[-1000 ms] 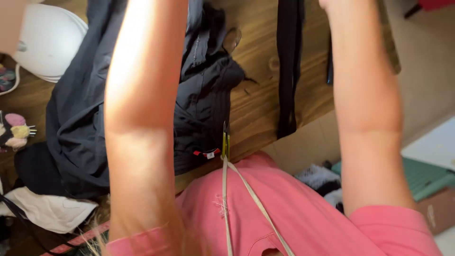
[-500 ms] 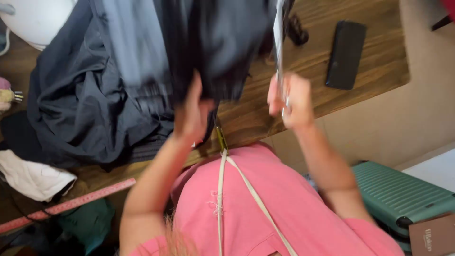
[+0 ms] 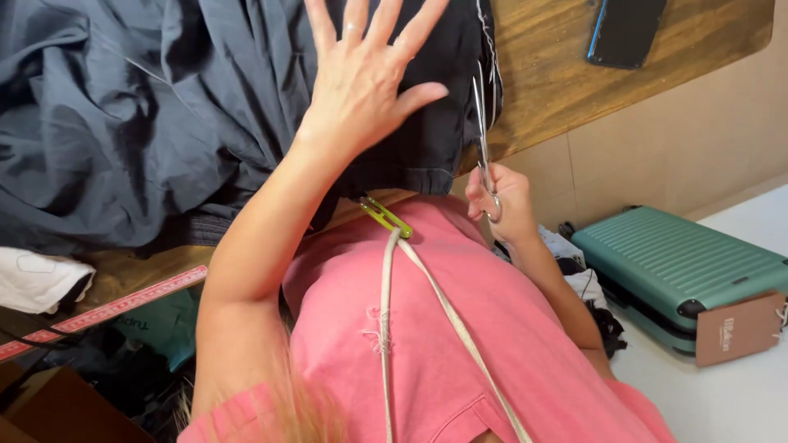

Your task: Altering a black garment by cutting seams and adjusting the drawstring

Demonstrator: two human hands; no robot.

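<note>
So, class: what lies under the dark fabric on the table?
The wooden table shows bare beside the dark fabric, and the left hand lies spread on top. Whatever is beneath the cloth is covered.

Dark cloth garment (image 3: 164, 123): slate blue-grey across the crumpled left part, near black at the flat piece under the spread left hand (image 3: 361, 82); plain, with pale frayed threads along its right edge.
Slim metal scissors (image 3: 484, 139): bright silver, held in the right hand (image 3: 501, 205).
Wooden table top (image 3: 558, 74): warm brown with darker grain streaks.
Short-sleeved cotton shirt (image 3: 460, 328): coral pink, plain.
Flat woven tape (image 3: 386, 328): cream, joined to a lime-green clip (image 3: 384, 216).
Flat rectangular phone (image 3: 625, 31): black with a blue edge.
Ribbed hard suitcase (image 3: 681, 262): sea green with black corners, brown card tag (image 3: 739, 328).
Long measuring tape (image 3: 107, 310): pinkish red with dark marks.
Folded cloth (image 3: 37, 279): white, at the left.
Floor (image 3: 739, 402): pale grey-white.
</note>
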